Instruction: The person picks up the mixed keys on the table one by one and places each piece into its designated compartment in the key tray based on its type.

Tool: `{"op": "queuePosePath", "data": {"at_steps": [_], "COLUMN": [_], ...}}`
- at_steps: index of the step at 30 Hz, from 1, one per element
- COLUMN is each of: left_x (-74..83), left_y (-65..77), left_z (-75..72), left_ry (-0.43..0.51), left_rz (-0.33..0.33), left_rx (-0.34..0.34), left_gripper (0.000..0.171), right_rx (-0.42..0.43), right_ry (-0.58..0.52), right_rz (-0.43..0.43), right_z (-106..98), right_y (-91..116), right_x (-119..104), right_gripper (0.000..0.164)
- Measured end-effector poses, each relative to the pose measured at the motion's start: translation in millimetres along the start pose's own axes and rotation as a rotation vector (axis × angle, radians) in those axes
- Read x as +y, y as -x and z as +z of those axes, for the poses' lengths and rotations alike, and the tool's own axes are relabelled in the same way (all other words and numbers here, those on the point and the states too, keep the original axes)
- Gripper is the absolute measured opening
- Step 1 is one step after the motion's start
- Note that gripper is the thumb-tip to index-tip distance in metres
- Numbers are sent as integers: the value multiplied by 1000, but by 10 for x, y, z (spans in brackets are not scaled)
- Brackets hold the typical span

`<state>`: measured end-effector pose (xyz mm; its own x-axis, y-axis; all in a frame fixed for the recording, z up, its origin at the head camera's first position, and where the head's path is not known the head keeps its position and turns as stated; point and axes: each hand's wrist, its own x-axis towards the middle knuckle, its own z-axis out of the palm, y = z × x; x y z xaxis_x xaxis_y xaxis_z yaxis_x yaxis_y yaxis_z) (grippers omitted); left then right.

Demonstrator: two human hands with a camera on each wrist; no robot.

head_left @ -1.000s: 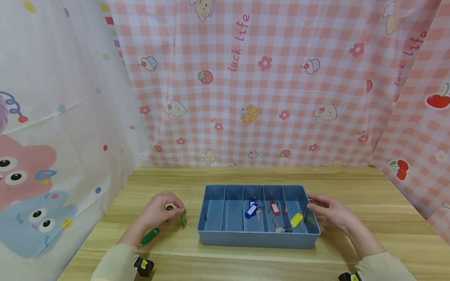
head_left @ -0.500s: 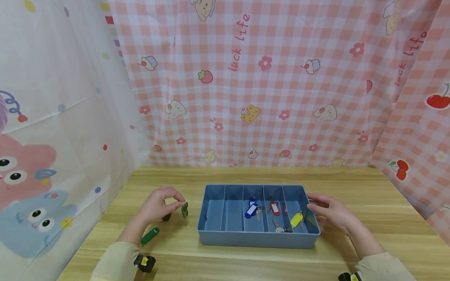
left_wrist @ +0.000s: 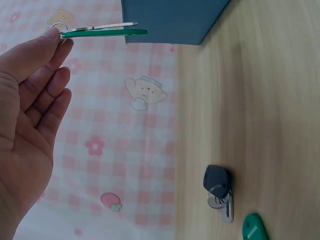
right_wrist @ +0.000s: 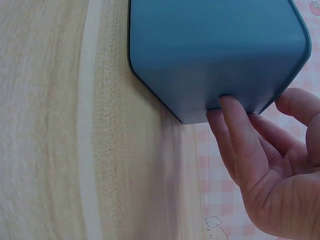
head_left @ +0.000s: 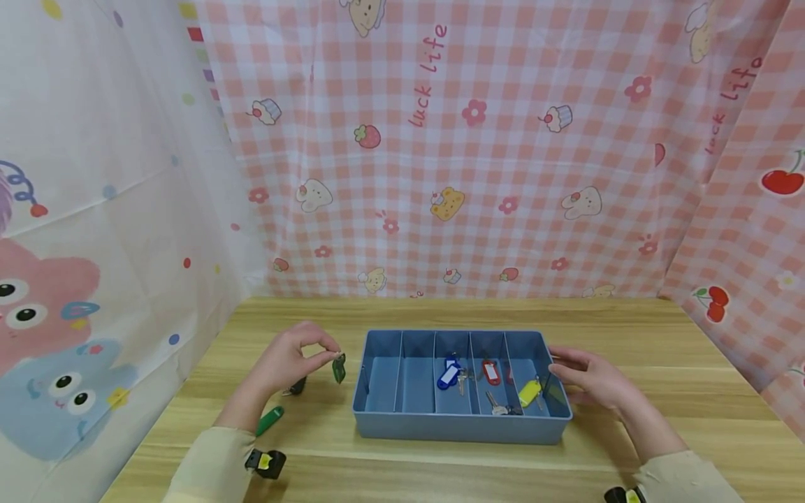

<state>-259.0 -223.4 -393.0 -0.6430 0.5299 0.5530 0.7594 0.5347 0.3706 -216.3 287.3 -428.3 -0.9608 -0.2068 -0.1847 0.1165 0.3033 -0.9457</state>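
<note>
My left hand (head_left: pixel 288 360) pinches the ring of a green key tag (head_left: pixel 339 368) between thumb and fingertips, left of the blue divided box (head_left: pixel 462 427). In the left wrist view, a silver key (left_wrist: pixel 112 25) lies alongside that tag, both sticking out from the fingertips. My right hand (head_left: pixel 591 377) rests against the box's right end. The right wrist view has its fingers (right_wrist: pixel 240 130) touching the outer wall, while the thumb is up at the rim. Below my left hand are a black-headed key (left_wrist: pixel 217 181) and another green tag (head_left: pixel 270 421), both on the table.
Inside the box, blue tags (head_left: pixel 448 376) with keys, a red tag (head_left: pixel 491 372), a key (head_left: pixel 497 406) and a yellow tag (head_left: pixel 530 393) lie toward the right. The two left compartments show bare bottoms. A checked cloth (head_left: pixel 465 175) hangs behind the wooden table (head_left: pixel 390 475).
My left hand has risen and shifted slightly right toward the box with the green key tag, uncovering the black-headed key on the table. My right hand and the box stay in place.
</note>
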Motion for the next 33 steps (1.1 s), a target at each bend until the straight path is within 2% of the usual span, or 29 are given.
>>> {"op": "queuePosePath", "data": {"at_steps": [12,23,29,33], "left_x": [169,271,359,388], "left_y": [-169,-319,-398,-456], "left_z": [26,144,203,241], "left_ry": [23,55,68,79], "left_rz": [49,156,135,150], "left_rx": [22,46,34,36], "left_gripper": [17,14,12,11], "right_rx": [8,6,-5,-9], "right_ry": [14,6,-17,-19], "right_rz": [22,10,-4,-8], "right_z": [-9,0,11,10], "right_y": [-2,-8,4,5], "right_x": [-11,-6,-20,-16], "right_gripper": [66,65,65,64]}}
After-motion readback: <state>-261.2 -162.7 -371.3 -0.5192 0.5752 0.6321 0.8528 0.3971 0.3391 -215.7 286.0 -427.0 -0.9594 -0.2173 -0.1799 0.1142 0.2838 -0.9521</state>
